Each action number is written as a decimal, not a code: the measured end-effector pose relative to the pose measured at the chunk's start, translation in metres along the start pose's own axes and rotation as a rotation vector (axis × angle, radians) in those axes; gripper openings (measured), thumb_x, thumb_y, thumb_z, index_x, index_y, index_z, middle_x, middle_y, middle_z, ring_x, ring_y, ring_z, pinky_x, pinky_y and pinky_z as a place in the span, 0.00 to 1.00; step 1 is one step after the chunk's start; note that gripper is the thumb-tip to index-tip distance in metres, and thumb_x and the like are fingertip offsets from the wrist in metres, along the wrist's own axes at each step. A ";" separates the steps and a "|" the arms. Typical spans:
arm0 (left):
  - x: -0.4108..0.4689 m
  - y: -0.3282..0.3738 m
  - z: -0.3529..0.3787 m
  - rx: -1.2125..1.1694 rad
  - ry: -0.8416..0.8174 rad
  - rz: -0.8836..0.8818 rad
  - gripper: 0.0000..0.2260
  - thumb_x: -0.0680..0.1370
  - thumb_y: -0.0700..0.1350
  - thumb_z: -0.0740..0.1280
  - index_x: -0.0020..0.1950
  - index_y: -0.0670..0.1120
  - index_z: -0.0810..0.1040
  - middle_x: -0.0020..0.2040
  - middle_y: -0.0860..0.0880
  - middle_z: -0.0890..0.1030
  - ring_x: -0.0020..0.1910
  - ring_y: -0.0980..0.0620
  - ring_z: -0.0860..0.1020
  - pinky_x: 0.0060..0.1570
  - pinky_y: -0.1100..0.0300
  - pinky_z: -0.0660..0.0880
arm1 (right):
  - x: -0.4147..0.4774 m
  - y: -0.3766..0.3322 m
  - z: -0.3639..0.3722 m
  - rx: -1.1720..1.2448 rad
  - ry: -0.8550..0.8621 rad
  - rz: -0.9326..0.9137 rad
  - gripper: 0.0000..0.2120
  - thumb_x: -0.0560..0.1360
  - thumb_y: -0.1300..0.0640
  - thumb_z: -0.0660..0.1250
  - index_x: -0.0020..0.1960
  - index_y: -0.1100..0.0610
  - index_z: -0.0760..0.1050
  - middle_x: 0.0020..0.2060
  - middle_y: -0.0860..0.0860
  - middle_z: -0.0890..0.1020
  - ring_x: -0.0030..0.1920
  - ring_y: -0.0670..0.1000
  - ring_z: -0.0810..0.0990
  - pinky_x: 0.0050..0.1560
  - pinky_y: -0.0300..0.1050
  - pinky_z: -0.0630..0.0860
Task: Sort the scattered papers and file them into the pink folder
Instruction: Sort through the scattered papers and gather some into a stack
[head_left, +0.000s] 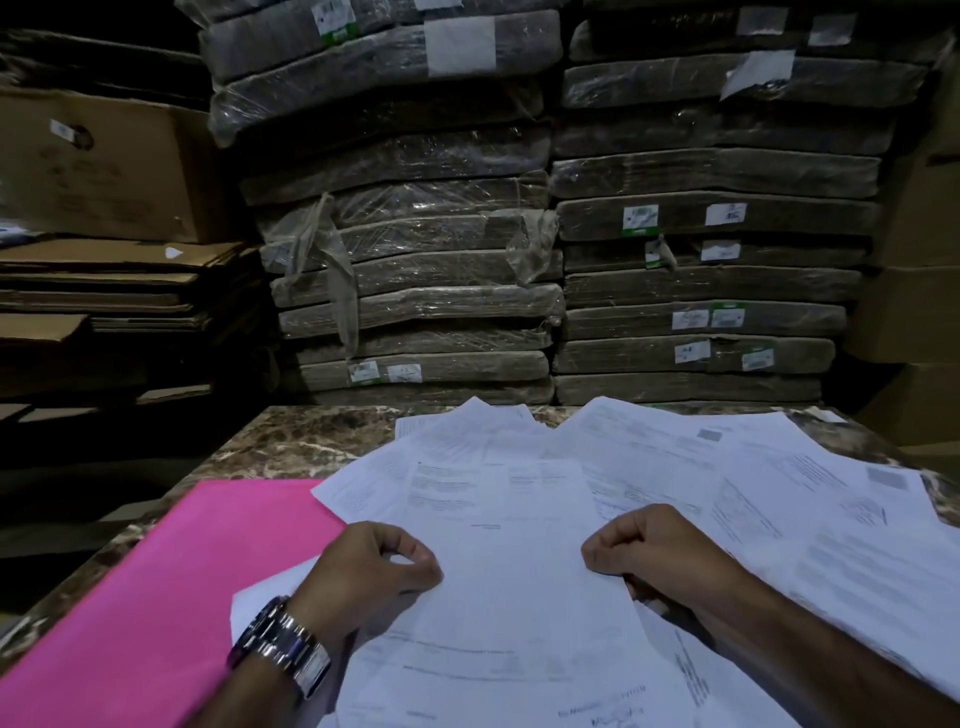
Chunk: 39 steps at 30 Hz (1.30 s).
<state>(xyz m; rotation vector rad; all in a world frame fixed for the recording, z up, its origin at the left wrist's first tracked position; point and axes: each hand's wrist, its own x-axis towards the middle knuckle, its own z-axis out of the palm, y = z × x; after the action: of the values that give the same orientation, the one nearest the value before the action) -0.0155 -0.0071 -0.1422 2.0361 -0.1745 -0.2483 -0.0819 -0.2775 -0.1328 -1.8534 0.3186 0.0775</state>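
Pink folder (171, 597) lies shut at the near left of the surface (291, 441), papers (727, 493) overlapping its right edge, while left hand (379, 566) and right hand (644, 545) each pinch a side edge of the top sheet (509, 545), which a hasty lift could crease, dragging loose neighbours off the right.

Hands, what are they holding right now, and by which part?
Both hold the top white sheet. The left hand pinches its left edge and the right hand grips its right edge, roughly midway up.
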 end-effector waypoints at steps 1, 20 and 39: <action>-0.001 0.000 0.000 0.022 -0.004 0.008 0.05 0.70 0.41 0.76 0.42 0.40 0.84 0.22 0.55 0.76 0.19 0.63 0.70 0.22 0.72 0.65 | -0.004 -0.001 0.001 0.009 0.012 -0.014 0.04 0.71 0.64 0.73 0.38 0.62 0.84 0.24 0.58 0.77 0.21 0.50 0.69 0.23 0.37 0.63; -0.045 0.017 -0.025 0.191 0.061 0.059 0.08 0.69 0.43 0.77 0.46 0.49 0.84 0.46 0.55 0.82 0.44 0.59 0.79 0.40 0.66 0.74 | -0.064 -0.020 0.021 0.085 -0.011 -0.095 0.07 0.72 0.73 0.69 0.48 0.66 0.81 0.19 0.48 0.75 0.18 0.42 0.72 0.21 0.29 0.67; -0.080 -0.021 -0.075 0.048 0.121 -0.014 0.13 0.70 0.35 0.74 0.53 0.46 0.82 0.53 0.49 0.83 0.43 0.53 0.82 0.35 0.67 0.76 | -0.057 -0.030 0.090 0.055 -0.242 -0.106 0.11 0.72 0.68 0.71 0.55 0.64 0.80 0.36 0.59 0.84 0.28 0.49 0.82 0.31 0.38 0.75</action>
<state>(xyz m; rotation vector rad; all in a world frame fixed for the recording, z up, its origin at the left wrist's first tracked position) -0.0739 0.0854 -0.1192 2.0939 -0.0922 -0.1303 -0.1193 -0.1741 -0.1206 -1.7806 0.0533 0.2162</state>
